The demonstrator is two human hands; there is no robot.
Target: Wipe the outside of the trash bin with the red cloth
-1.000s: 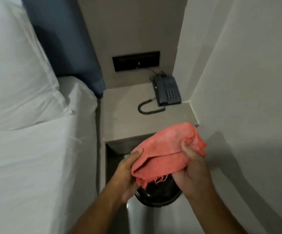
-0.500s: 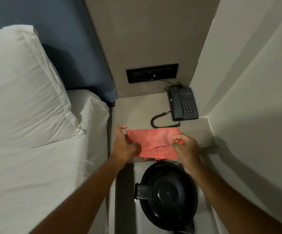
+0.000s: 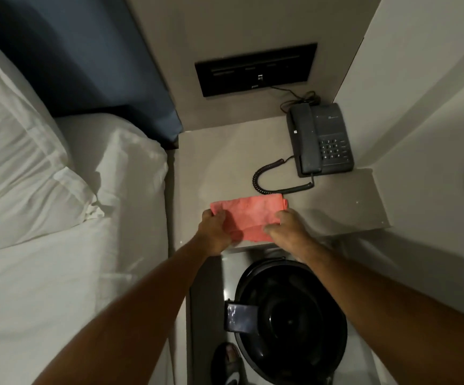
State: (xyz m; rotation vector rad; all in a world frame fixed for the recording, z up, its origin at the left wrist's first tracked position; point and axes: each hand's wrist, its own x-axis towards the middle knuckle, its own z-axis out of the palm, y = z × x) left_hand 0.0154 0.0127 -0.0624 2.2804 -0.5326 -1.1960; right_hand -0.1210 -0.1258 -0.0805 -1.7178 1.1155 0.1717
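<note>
Nightstand (image 3: 219,162) with telephone (image 3: 319,140), red cloth (image 3: 250,212)

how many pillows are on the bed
2. One large pillow lies at the left edge of the view, partly cut off by the frame. A second pillow sits beside it, nearer the nightstand. More may lie out of view.

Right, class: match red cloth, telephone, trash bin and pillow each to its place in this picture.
Things:
1. red cloth
2. telephone
3. trash bin
4. pillow

Places:
A. on the floor below the nightstand's front edge
B. on the bed
C. at the nightstand's front edge, under both hands
D. back right of the nightstand

Pairs: 1-C, 2-D, 3-A, 4-B
</note>
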